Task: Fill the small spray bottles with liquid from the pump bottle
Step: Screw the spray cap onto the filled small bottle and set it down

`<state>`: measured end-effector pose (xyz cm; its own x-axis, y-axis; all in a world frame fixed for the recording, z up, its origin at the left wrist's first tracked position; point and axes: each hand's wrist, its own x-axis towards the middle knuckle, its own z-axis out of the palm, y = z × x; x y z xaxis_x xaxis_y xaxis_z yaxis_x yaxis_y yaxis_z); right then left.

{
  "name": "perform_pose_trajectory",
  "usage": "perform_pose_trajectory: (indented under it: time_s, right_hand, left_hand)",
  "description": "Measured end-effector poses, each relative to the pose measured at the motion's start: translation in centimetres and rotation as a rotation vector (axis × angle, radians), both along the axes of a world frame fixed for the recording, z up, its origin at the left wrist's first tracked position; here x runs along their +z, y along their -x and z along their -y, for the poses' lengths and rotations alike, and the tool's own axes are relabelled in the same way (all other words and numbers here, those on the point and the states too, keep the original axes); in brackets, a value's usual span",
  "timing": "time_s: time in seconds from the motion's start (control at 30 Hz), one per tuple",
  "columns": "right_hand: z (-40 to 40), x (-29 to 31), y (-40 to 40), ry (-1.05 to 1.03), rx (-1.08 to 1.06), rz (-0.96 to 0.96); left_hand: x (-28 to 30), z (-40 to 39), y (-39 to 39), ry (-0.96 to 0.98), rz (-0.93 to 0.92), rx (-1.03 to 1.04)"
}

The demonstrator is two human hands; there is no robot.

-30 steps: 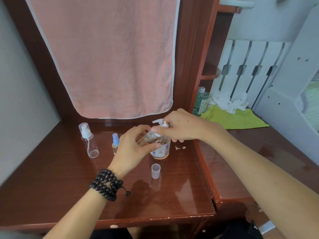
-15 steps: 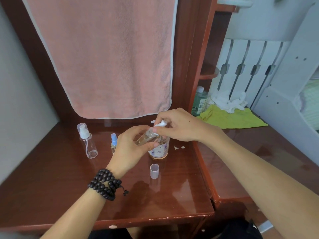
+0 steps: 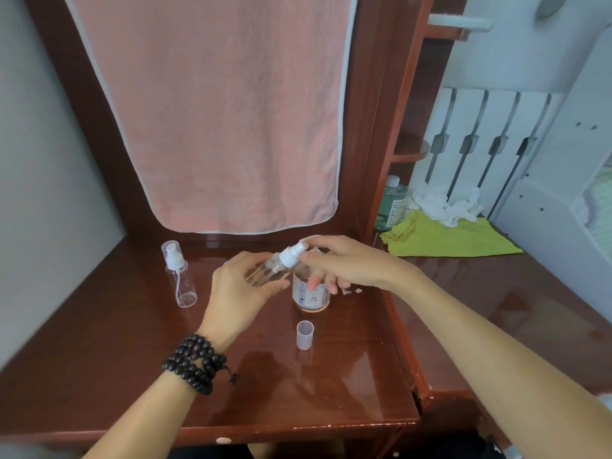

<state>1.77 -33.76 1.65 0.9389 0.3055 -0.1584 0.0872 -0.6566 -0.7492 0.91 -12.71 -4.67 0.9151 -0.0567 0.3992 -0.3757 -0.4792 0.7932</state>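
Small spray bottle (image 3: 270, 271) is being gripped by the left hand (image 3: 238, 293), tilted, its white nozzle pointing up-right toward the right hand (image 3: 344, 263), whose fingertips are being kept pinched at the nozzle, above the pump bottle (image 3: 311, 294).

Before me I count: two small clear plastic spray bottles with white heads (image 3: 279, 265) (image 3: 180, 276); one labelled pump bottle (image 3: 311, 297); one loose translucent cap (image 3: 305, 335); one green-tinted bottle (image 3: 391, 203); one pink towel (image 3: 225, 111); one yellow-green cloth (image 3: 447, 240).
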Motion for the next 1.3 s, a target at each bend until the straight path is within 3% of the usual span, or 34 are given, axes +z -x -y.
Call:
perform_pose_trajectory:
  time_s: [0.07,0.17,0.23,0.43,0.6,0.7,0.87,0.97,1.3]
  right_hand:
    - [-0.1,-0.9,-0.1,0.125,0.01,-0.093]
    - [-1.3,-3.3,0.4,0.525,0.194,-0.018]
    - [-2.5,-5.2,0.8,0.603,0.254,-0.07]
    - [-3.6,-7.0,-0.2,0.462,0.16,0.01]
    - [-2.0,-1.6,-1.4,-0.127,-0.21,0.163]
    - [-1.4,0.0,-1.7,-0.402,-0.195,0.047]
    - [-1.7,0.4,-1.8,-0.635,-0.205,0.094]
    - [-2.1,-0.3,-1.5,-0.628,-0.179,0.199]
    - [-4.0,-1.2,-0.5,-0.268,-0.052,0.417]
  left_hand:
    - [-0.2,-0.9,0.0,0.035,-0.061,0.004]
    - [-0.2,-1.7,-0.1,0.105,-0.123,-0.014]
    - [0.0,-1.8,0.0,0.1,-0.135,-0.035]
    - [-0.4,-2.1,0.0,0.022,-0.152,-0.06]
    - [-0.4,-2.1,0.0,0.038,-0.185,-0.09]
    - [-0.1,-1.4,0.2,0.023,-0.212,-0.135]
    - [-0.2,-0.5,0.4,0.012,-0.222,-0.184]
    - [0.0,-0.5,0.5,0.013,-0.224,-0.2]
    - [0.3,-1.0,0.1,0.018,-0.154,-0.119]
